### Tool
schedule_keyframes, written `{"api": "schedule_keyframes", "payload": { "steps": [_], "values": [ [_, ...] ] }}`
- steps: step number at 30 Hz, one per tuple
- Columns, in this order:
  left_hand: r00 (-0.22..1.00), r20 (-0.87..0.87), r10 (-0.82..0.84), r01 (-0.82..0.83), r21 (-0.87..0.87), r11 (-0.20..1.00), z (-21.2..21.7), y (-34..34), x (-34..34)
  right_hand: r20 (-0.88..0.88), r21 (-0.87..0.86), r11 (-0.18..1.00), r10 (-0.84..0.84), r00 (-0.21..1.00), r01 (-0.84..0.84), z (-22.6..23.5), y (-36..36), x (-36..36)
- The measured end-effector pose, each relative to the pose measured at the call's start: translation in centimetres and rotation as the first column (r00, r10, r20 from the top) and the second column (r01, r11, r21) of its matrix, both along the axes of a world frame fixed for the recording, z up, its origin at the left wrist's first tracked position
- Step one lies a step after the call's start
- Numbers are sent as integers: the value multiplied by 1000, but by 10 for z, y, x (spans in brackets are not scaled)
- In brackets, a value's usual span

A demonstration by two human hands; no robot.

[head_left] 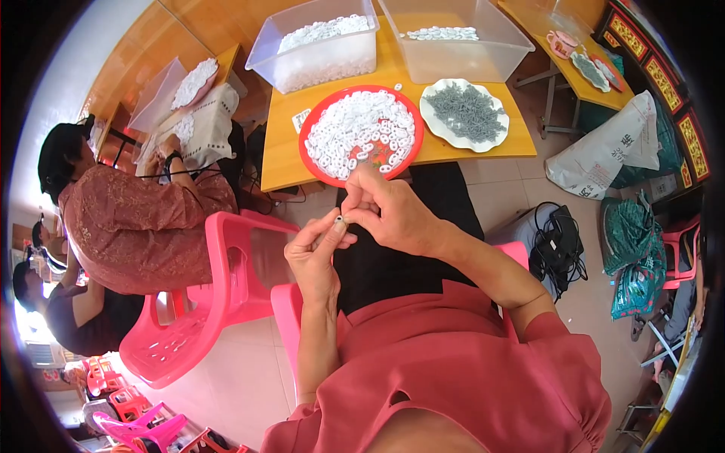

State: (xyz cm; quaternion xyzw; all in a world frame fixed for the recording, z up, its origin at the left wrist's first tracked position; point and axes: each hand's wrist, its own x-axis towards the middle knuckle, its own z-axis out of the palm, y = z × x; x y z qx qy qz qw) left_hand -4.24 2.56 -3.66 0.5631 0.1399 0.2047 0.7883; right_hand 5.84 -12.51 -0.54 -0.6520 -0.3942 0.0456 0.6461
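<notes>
My left hand (pixel 314 253) pinches a small white oval plastic piece (pixel 339 219) with a dark spot in it, between thumb and index finger. Against the piece, the thumb and fingertips of my right hand (pixel 400 215) are pressed together; whatever they hold is too small to make out. Both hands are above my lap, just short of the table. Beyond them a round red tray (pixel 303 149) bears many white oval pieces (pixel 340 124) with holes. To its right, a white scalloped plate (pixel 453 141) carries a heap of small thin grey parts (pixel 468 112).
Two clear bins (pixel 325 72) (pixel 461 68) with white pieces stand at the back of the wooden table (pixel 283 162). At left a person (pixel 143 219) works beside a pink chair (pixel 219 302). Black cables (pixel 560 245) and sacks (pixel 604 155) lie at right.
</notes>
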Motion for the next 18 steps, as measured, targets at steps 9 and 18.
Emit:
{"api": "schedule_keyframes", "payload": {
  "steps": [9,18],
  "values": [
    [999,-36,-29,26,-68,997,2,3,-1,6,-72,997,10,1000,-9,6,-6,-4],
    [999,-45,-29,18,-228,973,-2,12,-2,161,-287,902,-288,944,324,-17,-22,70]
  ]
}}
